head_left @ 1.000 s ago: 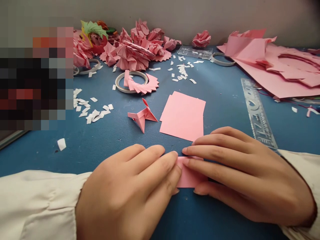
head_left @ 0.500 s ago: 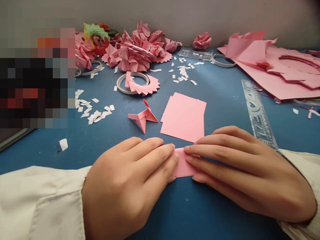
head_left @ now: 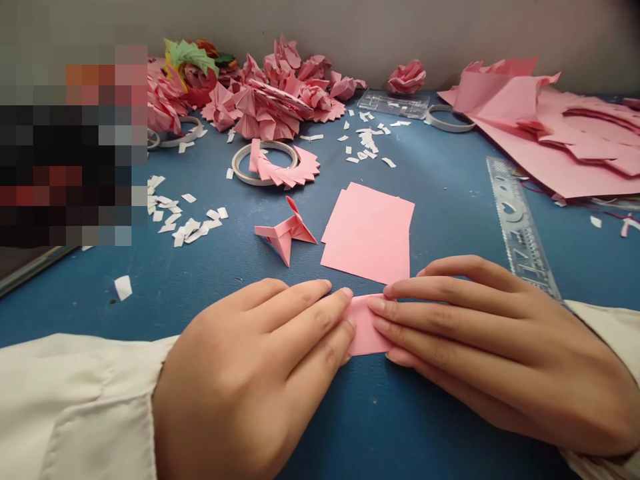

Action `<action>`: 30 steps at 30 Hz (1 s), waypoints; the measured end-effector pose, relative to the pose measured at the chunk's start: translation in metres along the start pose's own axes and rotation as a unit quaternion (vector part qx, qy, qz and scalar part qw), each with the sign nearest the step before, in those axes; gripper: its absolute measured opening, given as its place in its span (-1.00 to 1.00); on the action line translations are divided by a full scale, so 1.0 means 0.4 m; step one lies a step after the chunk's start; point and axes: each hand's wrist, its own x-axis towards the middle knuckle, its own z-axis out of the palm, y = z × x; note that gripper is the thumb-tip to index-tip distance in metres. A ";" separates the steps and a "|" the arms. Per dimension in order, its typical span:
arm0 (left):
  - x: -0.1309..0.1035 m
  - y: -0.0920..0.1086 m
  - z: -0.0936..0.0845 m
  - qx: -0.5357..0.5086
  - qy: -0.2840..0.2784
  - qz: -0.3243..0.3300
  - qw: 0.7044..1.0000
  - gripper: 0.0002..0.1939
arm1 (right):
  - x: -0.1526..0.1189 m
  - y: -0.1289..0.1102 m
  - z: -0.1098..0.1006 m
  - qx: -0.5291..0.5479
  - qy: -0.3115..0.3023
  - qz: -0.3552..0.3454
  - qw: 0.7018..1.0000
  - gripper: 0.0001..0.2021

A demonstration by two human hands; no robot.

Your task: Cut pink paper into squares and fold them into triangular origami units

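A folded strip of pink paper [head_left: 366, 327] lies on the blue table [head_left: 370, 427] between my two hands. My left hand [head_left: 250, 360] presses its fingertips on the strip's left end, the thumb tucked at the near edge. On the right end rest the fingertips of my right hand [head_left: 480, 340], with the thumb at the lower edge. Parts of the strip are hidden under the fingers. Just beyond it is a small stack of pink square sheets [head_left: 370, 233], and left of that stands a folded pink piece [head_left: 285, 233].
A tape roll [head_left: 240, 175] has a pink folded ring leaning on it. Crumpled pink paper shapes [head_left: 273, 100] fill the back left. White scraps [head_left: 190, 230] are scattered about. A clear ruler [head_left: 517, 233] lies at right, near large pink sheets [head_left: 530, 160].
Both hands keep hold of the strip. The fingers of my right hand have shifted slightly along it, and my left hand has moved a little left. The camera view has shifted slightly.
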 end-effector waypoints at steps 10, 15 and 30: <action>-0.007 -0.002 -0.013 0.026 0.001 0.005 1.000 -0.68 | 0.001 -0.001 0.000 -0.006 -0.008 0.002 1.000 -0.86; -0.004 0.000 -0.007 0.036 -0.002 0.005 0.999 -0.66 | -0.001 -0.002 -0.005 -0.008 -0.010 0.007 1.000 -0.85; -0.006 0.033 0.010 0.007 0.032 -0.056 0.998 -0.61 | -0.008 0.006 -0.002 -0.008 -0.026 -0.005 1.000 -0.83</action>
